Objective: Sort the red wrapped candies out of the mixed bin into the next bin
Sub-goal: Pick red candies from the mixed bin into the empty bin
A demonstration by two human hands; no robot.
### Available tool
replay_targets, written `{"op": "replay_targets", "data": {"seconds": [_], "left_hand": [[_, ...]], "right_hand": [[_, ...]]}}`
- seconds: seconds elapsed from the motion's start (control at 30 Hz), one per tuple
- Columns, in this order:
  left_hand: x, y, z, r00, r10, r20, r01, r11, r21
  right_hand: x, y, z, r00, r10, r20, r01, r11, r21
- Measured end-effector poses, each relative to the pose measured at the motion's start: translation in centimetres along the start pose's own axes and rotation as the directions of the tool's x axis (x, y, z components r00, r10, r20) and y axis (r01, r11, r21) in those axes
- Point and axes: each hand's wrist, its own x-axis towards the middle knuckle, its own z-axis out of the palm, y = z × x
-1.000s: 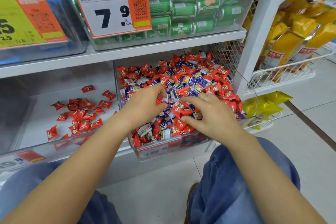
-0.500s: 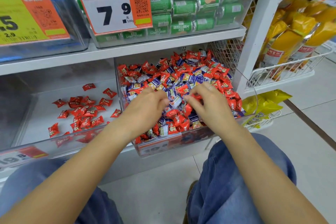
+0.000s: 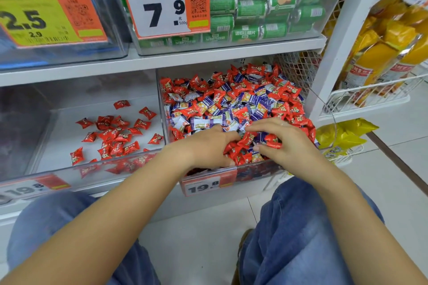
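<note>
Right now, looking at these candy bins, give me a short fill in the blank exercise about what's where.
1. Both hands, the left hand and the right hand, are in the ____ bin.
2. The next bin on the left holds only ____ candies.
3. The price tag on the mixed bin reads ____.
4. The rolls on the shelf above are ____.

Missing words: mixed; red; 19.8; green

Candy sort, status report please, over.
Both hands, left hand and right hand, curled round red candies in mixed bin. Sorted reds lie in next bin. Purple candies intermixed.
</note>
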Motion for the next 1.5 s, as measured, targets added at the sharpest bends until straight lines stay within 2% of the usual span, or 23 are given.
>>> {"op": "replay_targets", "data": {"seconds": [0.1, 0.17, 0.23, 0.3, 0.33, 0.4, 0.47, 0.6, 0.7, 0.83, 1.0, 1.13, 1.23, 1.37, 1.5], "left_hand": [[0.1, -0.7, -0.2, 0.998, 0.042, 0.042, -0.042, 0.999, 0.016], [0.0, -1.0, 0.2, 0.997, 0.077, 0.022, -0.078, 0.996, 0.051], [-0.1, -1.0, 0.4, 0.993, 0.112, -0.027, -0.109, 0.988, 0.107], [-0.4, -0.9, 0.6, 0.985, 0.153, -0.077, -0.136, 0.972, 0.192], [-0.6, -0.9, 0.6, 0.981, 0.165, -0.104, -0.137, 0.964, 0.229], [-0.7, -0.9, 0.6, 0.974, 0.153, -0.166, -0.102, 0.954, 0.283], [-0.7, -0.9, 0.6, 0.969, 0.114, -0.219, -0.047, 0.956, 0.290], [-1.1, -0.7, 0.0, 0.938, 0.071, -0.339, 0.019, 0.967, 0.256], [-2.0, -1.0, -0.7, 0.910, 0.033, -0.413, 0.059, 0.976, 0.208], [-3.3, -1.8, -1.4, 0.857, 0.014, -0.515, 0.084, 0.982, 0.167], [-4.2, -1.9, -1.8, 0.834, 0.005, -0.552, 0.082, 0.988, 0.133], [-4.5, -1.9, -1.5, 0.832, 0.002, -0.555, 0.070, 0.992, 0.108], [-4.7, -2.0, -1.4, 0.828, -0.001, -0.561, 0.069, 0.993, 0.100], [-5.3, -2.3, -1.6, 0.821, -0.019, -0.570, 0.070, 0.995, 0.066], [-6.3, -2.8, -2.3, 0.765, -0.051, -0.642, 0.043, 0.999, -0.028]], "right_hand": [[0.6, -0.3, 0.0, 0.993, -0.021, 0.116, 0.052, 0.963, -0.265], [1.1, -0.3, 0.4, 0.984, -0.033, 0.177, 0.111, 0.887, -0.449], [1.4, -0.2, 0.6, 0.979, -0.109, 0.175, 0.188, 0.815, -0.547], [1.5, 0.0, 0.6, 0.970, -0.181, 0.163, 0.240, 0.813, -0.530], [1.4, -0.1, 0.4, 0.971, -0.189, 0.144, 0.236, 0.846, -0.479], [1.2, -0.4, -0.2, 0.986, -0.147, 0.084, 0.167, 0.925, -0.341], [1.0, -1.0, -0.9, 0.992, -0.063, 0.108, 0.090, 0.960, -0.266], [1.8, -1.9, -1.4, 0.917, 0.100, 0.387, 0.056, 0.926, -0.372], [3.0, -2.3, -0.7, 0.890, 0.142, 0.434, 0.066, 0.900, -0.430], [4.2, -3.3, 0.3, 0.843, 0.251, 0.476, 0.081, 0.814, -0.575], [5.3, -4.2, 1.2, 0.779, 0.350, 0.521, -0.040, 0.856, -0.516], [5.1, -5.3, 2.7, 0.795, 0.357, 0.490, 0.018, 0.794, -0.608], [5.3, -5.3, 3.3, 0.801, 0.378, 0.465, -0.028, 0.799, -0.600], [4.6, -4.7, 2.8, 0.855, 0.353, 0.380, -0.139, 0.862, -0.488], [3.9, -3.9, 1.3, 0.915, 0.285, 0.287, -0.187, 0.927, -0.324]]}}
